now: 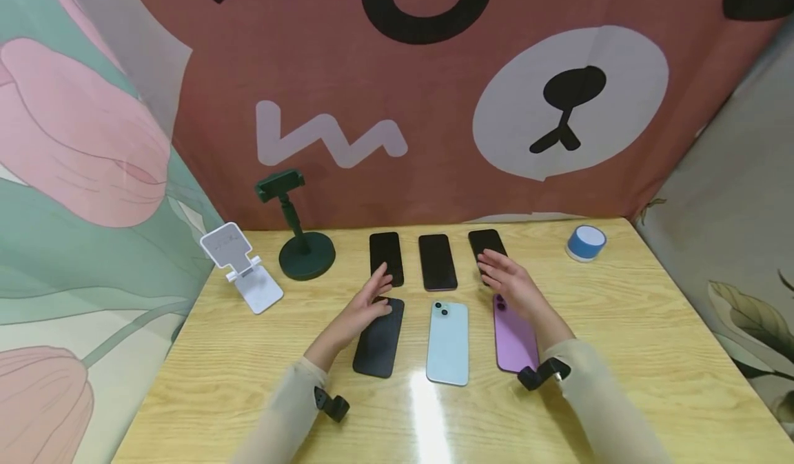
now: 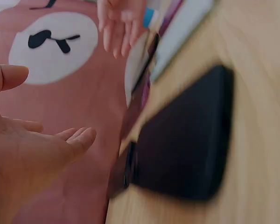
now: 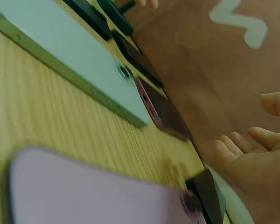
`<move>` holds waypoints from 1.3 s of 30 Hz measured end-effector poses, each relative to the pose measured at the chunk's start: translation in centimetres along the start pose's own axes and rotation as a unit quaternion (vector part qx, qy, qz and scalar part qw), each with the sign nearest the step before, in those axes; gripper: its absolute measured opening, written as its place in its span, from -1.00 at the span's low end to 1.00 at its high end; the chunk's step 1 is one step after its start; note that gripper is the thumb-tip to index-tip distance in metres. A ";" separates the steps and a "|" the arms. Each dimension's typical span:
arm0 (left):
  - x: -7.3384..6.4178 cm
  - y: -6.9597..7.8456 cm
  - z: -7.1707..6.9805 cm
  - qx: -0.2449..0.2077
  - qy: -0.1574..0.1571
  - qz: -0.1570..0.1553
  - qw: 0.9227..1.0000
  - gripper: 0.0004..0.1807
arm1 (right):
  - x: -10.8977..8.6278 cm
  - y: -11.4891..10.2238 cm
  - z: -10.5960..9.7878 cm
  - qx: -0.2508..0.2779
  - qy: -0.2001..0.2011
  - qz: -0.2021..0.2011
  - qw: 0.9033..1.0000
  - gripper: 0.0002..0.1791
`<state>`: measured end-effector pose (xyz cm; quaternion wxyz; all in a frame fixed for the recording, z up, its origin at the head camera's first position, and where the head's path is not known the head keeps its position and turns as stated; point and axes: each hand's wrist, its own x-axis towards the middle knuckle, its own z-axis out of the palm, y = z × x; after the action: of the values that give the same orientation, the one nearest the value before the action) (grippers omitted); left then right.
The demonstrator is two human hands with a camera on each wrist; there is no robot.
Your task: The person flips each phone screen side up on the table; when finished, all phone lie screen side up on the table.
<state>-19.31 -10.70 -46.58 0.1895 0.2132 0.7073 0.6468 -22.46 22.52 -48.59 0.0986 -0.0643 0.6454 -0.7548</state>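
Observation:
Two rows of phones lie on the wooden table. My left hand [image 1: 358, 310], fingers extended and holding nothing, is over the top end of a black phone [image 1: 377, 345] in the front row. Beside that phone is a light blue phone [image 1: 448, 349] with its camera side up. My right hand [image 1: 520, 290] also holds nothing; it overlaps a purple phone [image 1: 516, 345] and the lower part of a dark phone [image 1: 486, 239] behind it. In the back row are another dark phone [image 1: 386, 247] and one with a purplish edge [image 1: 438, 263]. The right wrist view shows loosely spread fingers [image 3: 252, 151].
At the left stand a white folding phone stand [image 1: 259, 289] and a dark green phone holder [image 1: 307, 257] on a round base. A blue and white round container [image 1: 586, 242] sits at the back right. Behind the table hangs a printed cloth [image 1: 335, 195].

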 end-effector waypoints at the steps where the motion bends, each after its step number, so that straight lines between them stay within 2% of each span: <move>1: -0.7 -0.1 -0.6 0.007 0.007 -0.006 1.000 -0.15 | 0.0 0.1 0.5 -0.008 -0.007 -0.002 1.000 -0.37; 6: -3.7 -0.9 -3.0 0.055 0.043 -0.036 0.997 -0.14 | -0.2 0.7 2.9 -0.048 -0.029 0.005 0.998 -0.38; 10: -5.8 -1.2 -4.3 0.083 0.073 -0.044 0.993 -0.14 | -0.4 0.8 4.7 -0.092 -0.048 0.021 0.994 -0.37; 13: -7.0 -1.4 -4.7 0.097 0.084 -0.039 0.991 -0.13 | -0.5 0.9 5.9 -0.130 -0.072 0.025 0.989 -0.36; 17: -8.1 -1.7 -4.6 0.125 0.076 -0.041 0.988 -0.10 | -0.4 1.2 7.2 -0.146 -0.110 0.020 0.983 -0.35; 20: -8.5 -2.3 -4.2 0.164 0.062 -0.051 0.983 -0.11 | -0.3 1.6 8.3 -0.155 -0.131 0.015 0.979 -0.35; 24: -8.3 -3.0 -3.3 0.227 0.043 -0.070 0.971 -0.10 | -0.2 1.9 9.7 -0.179 -0.153 0.008 0.972 -0.35; 28: -8.2 -3.4 -2.5 0.264 0.027 -0.077 0.961 -0.04 | 0.0 2.2 10.9 -0.188 -0.167 0.013 0.968 -0.36; 34: -8.0 -3.8 -1.9 0.303 0.004 -0.062 0.951 0.05 | 0.4 2.8 12.1 -0.210 -0.160 0.026 0.964 -0.33; 39: -7.8 -4.1 -1.6 0.328 -0.006 -0.068 0.942 0.08 | 0.7 3.2 12.9 -0.235 -0.136 0.053 0.961 -0.28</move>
<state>-13.87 -16.58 -50.57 0.1569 0.2185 0.8920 0.3634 -20.04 9.46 -49.75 0.2074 -0.1540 0.7874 -0.5597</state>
